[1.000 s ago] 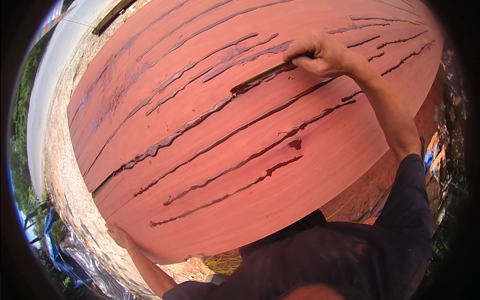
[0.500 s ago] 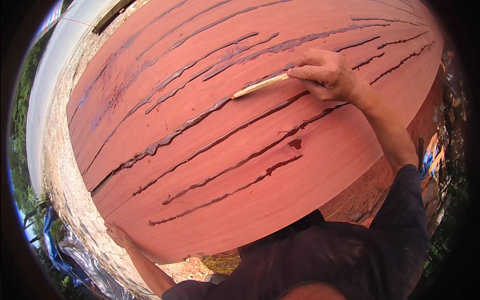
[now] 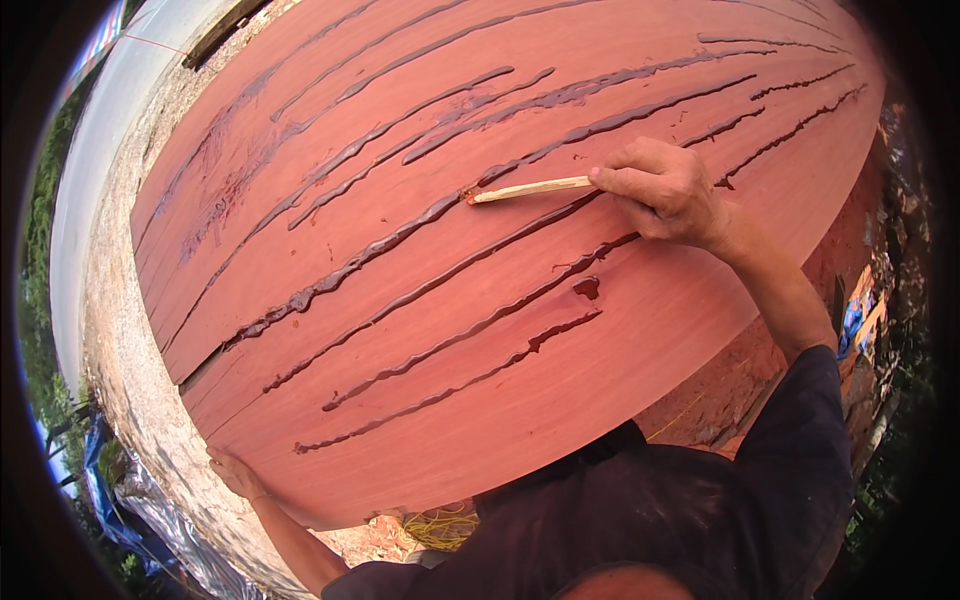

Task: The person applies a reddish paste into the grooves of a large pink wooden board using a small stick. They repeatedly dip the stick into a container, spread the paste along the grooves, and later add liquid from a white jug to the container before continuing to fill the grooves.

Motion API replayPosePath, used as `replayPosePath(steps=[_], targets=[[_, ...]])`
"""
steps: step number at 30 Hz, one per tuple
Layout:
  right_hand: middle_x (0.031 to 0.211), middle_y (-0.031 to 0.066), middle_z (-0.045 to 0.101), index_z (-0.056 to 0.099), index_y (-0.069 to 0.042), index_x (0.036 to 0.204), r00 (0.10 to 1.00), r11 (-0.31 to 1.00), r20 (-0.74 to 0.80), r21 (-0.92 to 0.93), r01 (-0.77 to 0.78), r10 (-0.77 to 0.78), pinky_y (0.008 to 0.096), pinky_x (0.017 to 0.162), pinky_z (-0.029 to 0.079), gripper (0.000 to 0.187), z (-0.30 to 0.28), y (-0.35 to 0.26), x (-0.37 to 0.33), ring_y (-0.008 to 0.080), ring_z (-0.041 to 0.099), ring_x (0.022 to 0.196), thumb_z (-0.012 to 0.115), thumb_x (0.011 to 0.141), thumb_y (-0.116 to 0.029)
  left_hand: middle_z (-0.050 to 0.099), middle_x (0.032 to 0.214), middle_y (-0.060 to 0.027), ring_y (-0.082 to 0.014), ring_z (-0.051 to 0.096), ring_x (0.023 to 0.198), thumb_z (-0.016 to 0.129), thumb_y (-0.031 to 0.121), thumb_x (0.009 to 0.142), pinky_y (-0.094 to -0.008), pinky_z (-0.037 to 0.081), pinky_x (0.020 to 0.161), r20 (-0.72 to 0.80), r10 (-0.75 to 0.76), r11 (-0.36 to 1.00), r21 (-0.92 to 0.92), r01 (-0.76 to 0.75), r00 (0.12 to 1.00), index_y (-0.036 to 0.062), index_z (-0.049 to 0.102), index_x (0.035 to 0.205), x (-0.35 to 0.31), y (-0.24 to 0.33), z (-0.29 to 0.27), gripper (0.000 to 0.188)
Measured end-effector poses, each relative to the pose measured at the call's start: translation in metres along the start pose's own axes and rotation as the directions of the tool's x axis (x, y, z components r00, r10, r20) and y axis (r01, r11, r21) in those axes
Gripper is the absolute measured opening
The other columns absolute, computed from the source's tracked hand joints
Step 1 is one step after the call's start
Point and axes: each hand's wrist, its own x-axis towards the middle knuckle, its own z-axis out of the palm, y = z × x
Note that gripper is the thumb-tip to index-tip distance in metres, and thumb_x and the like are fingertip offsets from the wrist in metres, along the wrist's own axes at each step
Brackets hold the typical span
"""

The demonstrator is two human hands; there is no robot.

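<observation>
A flat, pale wooden stick point(image 3: 530, 189) is pinched between the thumb and fingers of my right hand point(image 3: 665, 195). Its reddened tip touches the surface beside a dark, wet-looking bead of paste point(image 3: 365, 255). The broad curved wooden surface point(image 3: 480, 350) is reddish, shaped like a boat hull, and carries several long dark lines of the paste. A small dark blob point(image 3: 587, 288) lies between two lines, below my right hand. At the lower left edge of the wood rests my left hand point(image 3: 236, 474), fingers stretched out along the rim, partly hard to make out.
Pale ground point(image 3: 125, 350) runs along the left side, with blue and silver sheeting point(image 3: 150, 520) lower down. Yellow cord point(image 3: 440, 527) lies under the near edge. Wood scraps and a blue scrap point(image 3: 853, 325) lie at the right. A timber beam point(image 3: 222, 32) stands at the far left.
My right hand has moved slightly right and nearer, so the stick lies flatter across the view. Its tip has shifted just off the paste line. The left hand stays at the edge.
</observation>
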Motion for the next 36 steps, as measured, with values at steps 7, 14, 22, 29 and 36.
replayPosePath(steps=[7,14,22,29,36], targets=[[0.092,0.0082,0.070,0.076,-0.006,0.107,1.000,0.999,-0.004,-0.047,-0.003,0.003,0.0319,0.054,0.052,0.029,0.003,-0.009,-0.001,0.0223,0.065,0.072,0.071,0.081,0.004,0.055,0.141,-0.0362,-0.0494,0.057,0.128,0.029,0.072,0.104,-0.0528,0.045,0.108,0.047,-0.046,0.999,0.031,0.044,0.998,-0.0089,0.046,0.147,-0.007,0.011,-0.006,0.094],[0.092,0.0042,0.071,0.074,-0.011,0.104,0.999,0.999,-0.011,-0.039,-0.034,0.034,0.0337,0.058,0.055,0.033,0.005,-0.015,-0.002,0.0233,0.066,0.075,0.068,0.074,0.002,0.055,0.144,-0.0348,-0.0484,0.056,0.130,0.030,0.072,0.104,-0.0517,0.044,0.110,0.048,-0.041,0.999,0.008,0.041,0.998,-0.0087,0.044,0.150,-0.008,0.010,-0.005,0.094],[0.087,0.0061,0.069,0.075,-0.010,0.101,0.995,0.994,-0.019,0.049,-0.092,0.093,0.0352,0.059,0.054,0.029,0.004,-0.010,-0.003,0.0250,0.066,0.072,0.068,0.076,0.004,0.055,0.143,-0.0334,-0.0477,0.057,0.129,0.030,0.072,0.103,-0.0511,0.044,0.110,0.069,-0.034,0.999,-0.003,0.035,0.997,-0.0066,0.047,0.149,-0.009,0.013,-0.006,0.093],[0.078,0.0110,0.071,0.076,-0.005,0.098,0.966,0.941,0.091,0.223,-0.255,0.240,0.0347,0.060,0.053,0.018,0.007,0.001,0.006,0.0281,0.069,0.068,0.067,0.084,0.002,0.059,0.137,-0.0329,-0.0479,0.060,0.124,0.030,0.073,0.103,-0.0514,0.047,0.106,0.052,-0.027,1.000,0.010,0.027,0.998,-0.0065,0.050,0.145,-0.010,0.010,-0.004,0.092],[0.083,0.0126,0.075,0.078,-0.004,0.100,0.924,0.890,0.149,0.254,-0.380,0.352,0.0341,0.061,0.054,0.021,-0.006,0.011,0.011,0.0271,0.071,0.071,0.066,0.083,0.001,0.059,0.140,-0.0294,-0.0459,0.056,0.129,0.030,0.075,0.101,-0.0503,0.041,0.111,0.046,-0.056,0.998,0.015,0.056,0.997,-0.0038,0.055,0.143,-0.002,0.005,-0.002,0.093]])
